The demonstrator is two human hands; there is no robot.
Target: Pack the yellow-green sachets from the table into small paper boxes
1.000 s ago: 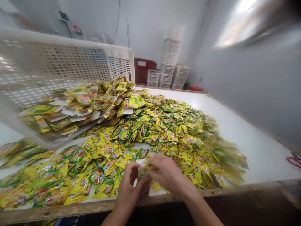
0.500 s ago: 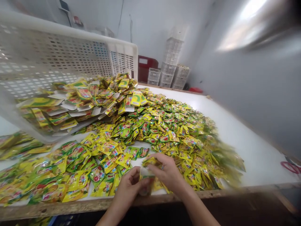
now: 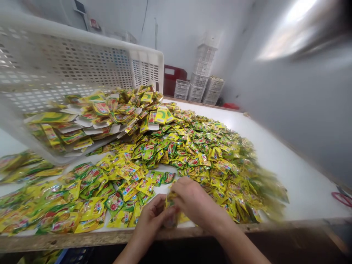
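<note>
Near the table's front edge, my left hand (image 3: 150, 217) is closed around a small carton (image 3: 171, 221), mostly covered by the fingers and blurred. My right hand (image 3: 196, 202) bends over the carton's upper end, its fingers curled on a small yellow packet (image 3: 169, 197). How far the packet sits inside the carton is hidden by the fingers. Just beyond both hands lie green packets (image 3: 162, 178) with a watermelon print. A broad heap of yellow and green packets (image 3: 192, 145) spreads behind and to the right. More packets (image 3: 90, 209) lie left of my left hand.
A white perforated crate (image 3: 147, 60) lies tipped at the left, with yellow cartons (image 3: 101, 110) spilling out. Stacked white crates (image 3: 202, 69) and a dark red container (image 3: 173, 79) stand beyond the table. Red-handled scissors (image 3: 341, 198) rest at the right. The wooden table edge (image 3: 68, 242) runs in front.
My right hand has turned and closed in over the carton's top, bringing the yellow packet against it. The carton's pale upper end is now covered. My left hand has barely moved.
</note>
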